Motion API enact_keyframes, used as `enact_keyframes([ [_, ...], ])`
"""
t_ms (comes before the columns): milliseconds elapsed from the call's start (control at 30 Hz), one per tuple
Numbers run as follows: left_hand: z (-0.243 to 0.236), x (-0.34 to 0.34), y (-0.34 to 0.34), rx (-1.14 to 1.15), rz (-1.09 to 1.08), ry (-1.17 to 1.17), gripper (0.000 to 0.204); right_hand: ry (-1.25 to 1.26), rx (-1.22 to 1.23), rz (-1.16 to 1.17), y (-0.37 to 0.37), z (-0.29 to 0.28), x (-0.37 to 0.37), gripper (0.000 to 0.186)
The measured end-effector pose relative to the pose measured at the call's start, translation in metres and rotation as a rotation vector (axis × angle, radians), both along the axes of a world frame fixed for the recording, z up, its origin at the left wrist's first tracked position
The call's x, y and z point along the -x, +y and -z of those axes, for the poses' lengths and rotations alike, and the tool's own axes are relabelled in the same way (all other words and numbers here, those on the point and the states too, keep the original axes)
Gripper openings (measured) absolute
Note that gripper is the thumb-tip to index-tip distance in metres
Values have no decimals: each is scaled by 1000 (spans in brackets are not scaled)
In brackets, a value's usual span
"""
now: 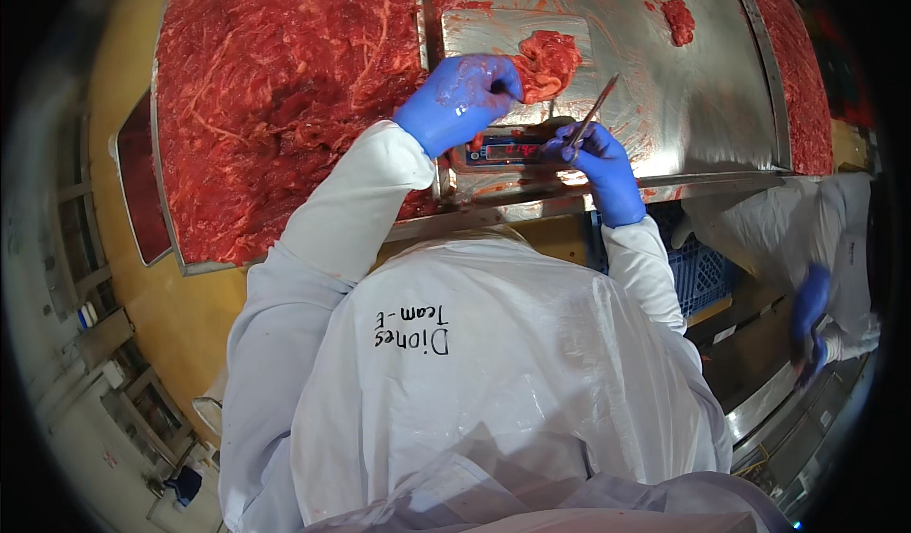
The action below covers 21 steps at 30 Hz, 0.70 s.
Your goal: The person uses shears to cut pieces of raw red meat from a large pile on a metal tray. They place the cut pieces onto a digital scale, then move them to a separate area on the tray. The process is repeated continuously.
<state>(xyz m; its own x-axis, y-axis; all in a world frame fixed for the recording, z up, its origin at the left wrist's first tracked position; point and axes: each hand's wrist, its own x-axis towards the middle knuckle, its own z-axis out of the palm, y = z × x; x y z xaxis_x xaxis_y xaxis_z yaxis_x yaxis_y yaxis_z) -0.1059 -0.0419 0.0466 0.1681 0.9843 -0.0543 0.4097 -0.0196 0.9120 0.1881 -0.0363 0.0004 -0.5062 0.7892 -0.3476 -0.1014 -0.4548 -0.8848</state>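
Observation:
My left hand (pixel 460 99), in a blue glove smeared with red, pinches the edge of a piece of raw meat (pixel 550 63) between thumb and fingers. The meat is over the metal plate of a scale (pixel 465 32). In my blue-gloved right hand (pixel 607 168) is a slim metal tool (pixel 600 102), tilted with its tip up and to the right; whether it is a knife or tweezers I cannot make out. Between my hands, at the near edge, sits the scale's display (pixel 511 152) with lit red digits, partly covered by my right fingers.
A large tray of raw red meat (pixel 275 106) stands to the left, another meat pile (pixel 792 68) at the far right. A small meat scrap (pixel 678 22) lies on the steel table (pixel 721 87). Below right are a blue crate (pixel 697 277) and a co-worker in white (pixel 788 229).

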Motion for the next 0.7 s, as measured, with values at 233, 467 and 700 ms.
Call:
enact_keyframes([
  [233, 92, 70, -115, 17, -26, 717, 43, -324, -83, -596, -26, 0, -22, 36],
  [467, 77, 66, -107, 9, -160, 544, 30, -566, -480, -716, -33, 15, 56, 30],
  [700, -6, 16, -28, -138, 2, 469, 38, -31, -32, -140, -24, -1, 35, 21],
])
